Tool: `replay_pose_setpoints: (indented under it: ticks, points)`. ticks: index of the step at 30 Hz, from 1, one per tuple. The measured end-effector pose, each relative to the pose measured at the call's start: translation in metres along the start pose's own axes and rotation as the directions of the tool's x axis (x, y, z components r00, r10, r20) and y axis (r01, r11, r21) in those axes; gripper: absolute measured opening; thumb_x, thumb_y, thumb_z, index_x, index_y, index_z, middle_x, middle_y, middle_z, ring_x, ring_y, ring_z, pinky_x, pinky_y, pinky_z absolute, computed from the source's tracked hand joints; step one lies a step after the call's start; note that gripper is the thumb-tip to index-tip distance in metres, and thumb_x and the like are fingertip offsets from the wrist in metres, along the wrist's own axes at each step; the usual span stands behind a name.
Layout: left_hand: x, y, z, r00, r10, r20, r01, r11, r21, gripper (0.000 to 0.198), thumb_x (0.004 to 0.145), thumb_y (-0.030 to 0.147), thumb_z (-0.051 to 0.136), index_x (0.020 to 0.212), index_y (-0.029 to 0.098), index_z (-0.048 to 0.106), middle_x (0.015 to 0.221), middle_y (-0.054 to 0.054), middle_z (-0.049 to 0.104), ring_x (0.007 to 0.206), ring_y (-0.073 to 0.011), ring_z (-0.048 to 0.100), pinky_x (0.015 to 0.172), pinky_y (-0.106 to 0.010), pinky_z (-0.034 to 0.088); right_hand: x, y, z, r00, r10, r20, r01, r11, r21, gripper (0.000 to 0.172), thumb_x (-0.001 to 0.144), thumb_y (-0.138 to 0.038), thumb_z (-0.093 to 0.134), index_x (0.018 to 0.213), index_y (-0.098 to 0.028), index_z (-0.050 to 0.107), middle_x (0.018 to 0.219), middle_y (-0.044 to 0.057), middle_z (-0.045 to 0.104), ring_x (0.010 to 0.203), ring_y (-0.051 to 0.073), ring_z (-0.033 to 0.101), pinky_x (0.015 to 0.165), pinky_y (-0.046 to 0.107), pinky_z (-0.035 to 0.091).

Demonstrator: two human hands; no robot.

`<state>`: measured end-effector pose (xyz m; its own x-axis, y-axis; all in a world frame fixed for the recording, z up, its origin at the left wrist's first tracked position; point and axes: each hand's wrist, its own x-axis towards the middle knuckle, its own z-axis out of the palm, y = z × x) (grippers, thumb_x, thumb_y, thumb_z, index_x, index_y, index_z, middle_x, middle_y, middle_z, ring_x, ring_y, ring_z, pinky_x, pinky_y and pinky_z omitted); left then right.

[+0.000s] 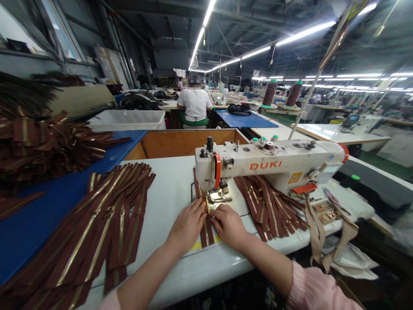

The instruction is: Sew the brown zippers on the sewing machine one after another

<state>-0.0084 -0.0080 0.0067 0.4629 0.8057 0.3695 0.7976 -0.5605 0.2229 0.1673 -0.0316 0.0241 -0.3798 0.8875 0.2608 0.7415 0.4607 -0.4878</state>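
Note:
A dark brown zipper strip [206, 232] lies on the white sewing table [171, 189], running under the presser foot [217, 196] of a white DUKI sewing machine [274, 165]. My left hand [189, 224] lies flat on the strip's left side, fingers stretched toward the needle. My right hand [228, 224] presses on its right side, fingers bent and together on the tape. Both hands sit just in front of the presser foot.
A big pile of brown zippers with gold teeth [97, 228] covers the table's left. More zippers [267, 202] lie under the machine arm. A blue table [48, 202] with zipper heaps is at far left. A person in white [195, 105] sits ahead.

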Motion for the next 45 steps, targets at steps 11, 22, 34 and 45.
replay_pose_setpoints:
  ticks: [11,22,34,45]
  points:
    - [-0.006,0.003,-0.002,0.998,0.019,-0.056,-0.02,0.999,-0.03,0.035,0.091,0.023,0.038,0.117,0.014,0.06,0.122,-0.014,0.063,0.115,-0.026,0.056,0.098,-0.044,0.047,-0.001,0.003,0.005,0.999,-0.019,-0.03,0.02,1.0,0.017,0.024,0.088,-0.012,0.047,0.101,-0.018,0.066,0.09,0.006,0.059,0.088,0.017,0.053,0.076,0.026,0.04]
    - [-0.006,0.001,0.001,0.999,-0.006,-0.053,0.003,0.999,-0.043,0.035,0.091,0.024,0.041,0.12,0.016,0.057,0.124,-0.012,0.061,0.117,-0.0255,0.055,0.1,-0.045,0.045,0.021,0.0,0.007,1.0,-0.025,-0.002,0.025,0.994,-0.103,0.023,0.089,-0.011,0.043,0.097,-0.016,0.064,0.09,0.007,0.057,0.088,0.018,0.05,0.077,0.027,0.038]
    - [-0.004,0.002,-0.001,0.999,-0.03,-0.017,0.029,0.998,-0.049,0.035,0.09,0.024,0.041,0.12,0.015,0.057,0.121,-0.013,0.061,0.115,-0.0265,0.055,0.1,-0.044,0.045,0.017,0.0,0.011,0.997,-0.068,-0.028,0.062,0.982,-0.177,0.019,0.092,-0.016,0.043,0.092,-0.017,0.061,0.088,0.006,0.056,0.084,0.018,0.048,0.073,0.027,0.037]
    - [-0.003,0.005,-0.004,1.0,-0.019,0.003,0.019,1.0,0.017,0.032,0.089,0.02,0.041,0.116,0.014,0.058,0.12,-0.013,0.061,0.113,-0.025,0.056,0.099,-0.042,0.046,0.019,-0.006,0.007,0.989,-0.138,0.045,0.145,0.95,-0.275,0.018,0.09,-0.017,0.047,0.097,-0.013,0.063,0.089,0.009,0.06,0.083,0.021,0.048,0.073,0.031,0.04]
